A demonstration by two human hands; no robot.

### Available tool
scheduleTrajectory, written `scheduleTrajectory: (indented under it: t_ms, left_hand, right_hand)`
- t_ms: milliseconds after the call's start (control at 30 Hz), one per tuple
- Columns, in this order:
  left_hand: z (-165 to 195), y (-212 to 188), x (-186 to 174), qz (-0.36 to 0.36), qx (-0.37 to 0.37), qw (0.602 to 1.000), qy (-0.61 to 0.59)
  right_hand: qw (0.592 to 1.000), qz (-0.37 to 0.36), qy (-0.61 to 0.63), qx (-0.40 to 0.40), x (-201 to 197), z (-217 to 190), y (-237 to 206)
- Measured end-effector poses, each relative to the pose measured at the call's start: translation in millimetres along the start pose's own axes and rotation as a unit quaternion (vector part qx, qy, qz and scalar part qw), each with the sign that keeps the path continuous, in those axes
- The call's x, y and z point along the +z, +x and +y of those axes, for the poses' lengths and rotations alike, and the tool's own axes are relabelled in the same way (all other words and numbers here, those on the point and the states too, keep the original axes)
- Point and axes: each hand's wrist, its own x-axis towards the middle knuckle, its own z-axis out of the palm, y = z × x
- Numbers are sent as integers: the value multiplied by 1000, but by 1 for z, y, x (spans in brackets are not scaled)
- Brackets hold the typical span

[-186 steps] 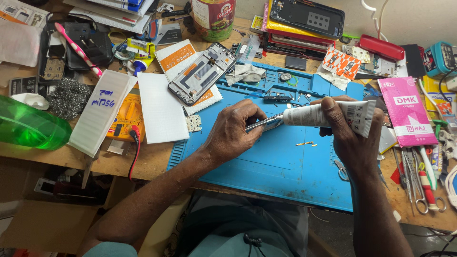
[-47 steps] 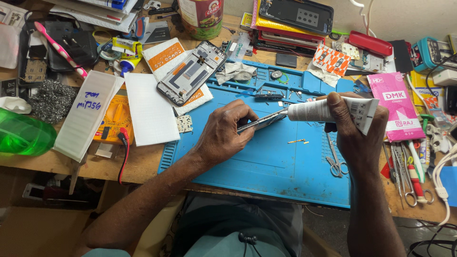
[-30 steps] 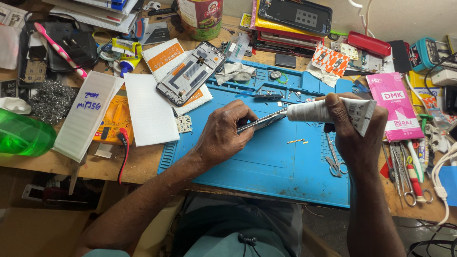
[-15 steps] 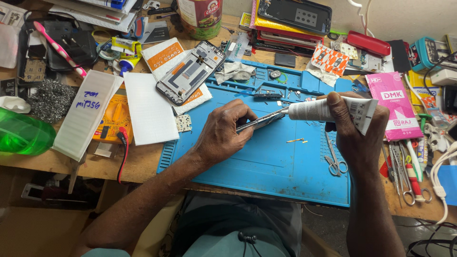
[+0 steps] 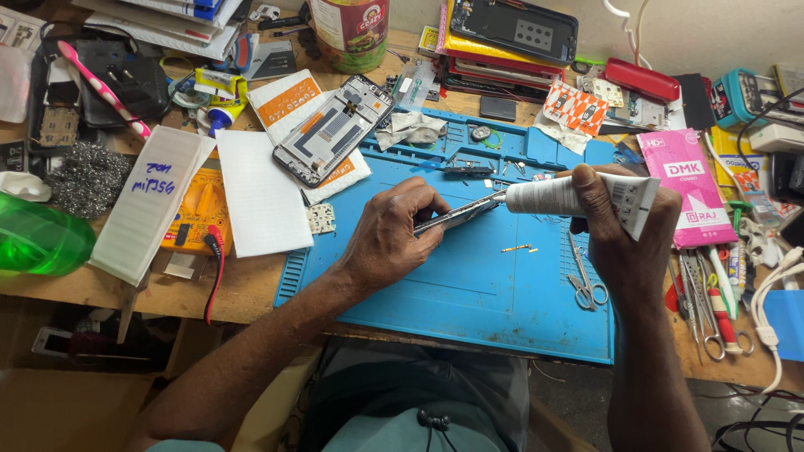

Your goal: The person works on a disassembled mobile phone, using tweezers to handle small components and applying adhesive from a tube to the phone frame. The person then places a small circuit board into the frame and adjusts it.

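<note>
Hardly anything is shifting since the earlier frames: both hands are staying in the same pose over the mat, and the tube's tip is still meeting the edge of the thin phone part.

Underneath everything, a wooden workbench [image 5: 251, 289] is carrying the clutter. A blue work mat [image 5: 469, 301] is lying across its middle, and the hands are working just above it. A green bottle [image 5: 38, 238] is lying on its side at the far left edge, and a white box [image 5: 151, 201] is resting beside it, partly over a yellow meter [image 5: 197, 209]. A pink packet [image 5: 687, 184] is lying to the right of the mat.

A person's left hand [image 5: 387, 243] is closing around a thin phone part [image 5: 459, 215], holding it edge-up and slanted over the mat's upper middle. The right hand [image 5: 624, 243] is gripping a white tube [image 5: 574, 197], thumb pressing on top, with the nozzle touching the part's upper end.

An opened phone frame [image 5: 333, 130] is lying at the mat's upper left corner on orange and white packets. Small scissors [image 5: 586, 280] are lying on the mat just beside the right hand, and a tiny gold strip [image 5: 517, 248] is lying on the mat between the two hands.
</note>
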Motion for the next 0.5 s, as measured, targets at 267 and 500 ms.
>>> scheduleTrajectory:
  t_ms: [267,500]
  left_hand:
    - [2,0,-1,2,-2,1000,3]
    - [1,1,1,2,-5,1000,6]
  right_hand:
    - [999,19,34,13,-3,0,-4]
    - [998,20,57,4,1,4,-5]
